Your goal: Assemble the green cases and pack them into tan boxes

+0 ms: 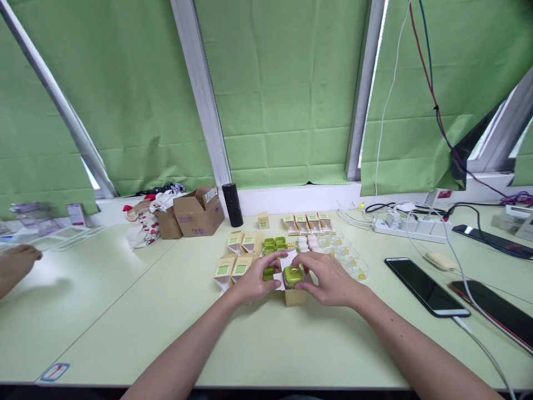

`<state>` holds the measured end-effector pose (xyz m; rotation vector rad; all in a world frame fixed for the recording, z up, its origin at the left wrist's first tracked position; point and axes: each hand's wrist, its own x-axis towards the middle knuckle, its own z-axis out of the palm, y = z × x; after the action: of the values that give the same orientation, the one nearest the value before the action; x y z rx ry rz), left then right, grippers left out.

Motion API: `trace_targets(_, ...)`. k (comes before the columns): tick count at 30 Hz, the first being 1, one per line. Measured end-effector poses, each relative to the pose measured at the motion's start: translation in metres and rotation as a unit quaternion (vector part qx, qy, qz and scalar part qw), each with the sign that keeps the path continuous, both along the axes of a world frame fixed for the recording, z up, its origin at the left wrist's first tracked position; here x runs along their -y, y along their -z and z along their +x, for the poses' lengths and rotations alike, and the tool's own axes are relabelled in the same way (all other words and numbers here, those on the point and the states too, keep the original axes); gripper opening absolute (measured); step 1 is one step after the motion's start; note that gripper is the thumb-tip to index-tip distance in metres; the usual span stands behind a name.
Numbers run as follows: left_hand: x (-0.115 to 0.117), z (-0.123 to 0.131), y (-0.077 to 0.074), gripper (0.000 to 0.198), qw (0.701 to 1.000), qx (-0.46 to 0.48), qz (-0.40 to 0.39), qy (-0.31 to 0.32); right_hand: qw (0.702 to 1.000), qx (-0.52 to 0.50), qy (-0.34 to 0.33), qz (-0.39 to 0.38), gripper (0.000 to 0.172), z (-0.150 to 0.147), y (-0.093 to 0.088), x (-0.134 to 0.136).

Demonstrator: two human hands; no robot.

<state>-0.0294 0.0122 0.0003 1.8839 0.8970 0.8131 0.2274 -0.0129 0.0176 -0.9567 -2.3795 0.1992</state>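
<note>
Forearms (187, 341) flank one box (295, 299): right fingers (303, 258) pinch its seemingly half-inserted pot (292, 275), left fingers' (271, 259) grip unclear; other pots (270, 242) stand unboxed.

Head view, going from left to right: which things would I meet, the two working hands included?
Another person's hand, white printed bag, large cardboard box, black cylinder, left hand, held green container, right hand, white power strip, red-edged phone.

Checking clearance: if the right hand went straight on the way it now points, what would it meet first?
Past the green container at its fingers, likely the small box's raised white flap, though depth is unclear.
</note>
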Motion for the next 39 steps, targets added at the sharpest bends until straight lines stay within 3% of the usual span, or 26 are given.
trace_targets(16,-0.001,0.0,-0.001,0.072,1.0,0.011,0.008,0.005,0.999,0.02,-0.046,-0.006,0.024,-0.003,0.001,0.003)
trace_targets(22,0.001,0.0,-0.002,0.071,1.0,0.008,0.002,0.0,0.997,0.004,-0.071,-0.001,0.011,-0.006,0.003,0.001)
trace_targets(31,-0.002,-0.001,0.001,0.073,1.0,-0.003,0.004,0.0,0.997,-0.056,-0.044,-0.009,0.015,-0.011,0.019,-0.006)
trace_targets(39,-0.002,-0.001,0.002,0.071,1.0,-0.001,0.013,0.004,0.996,-0.076,-0.035,-0.041,0.017,-0.014,0.021,-0.008)
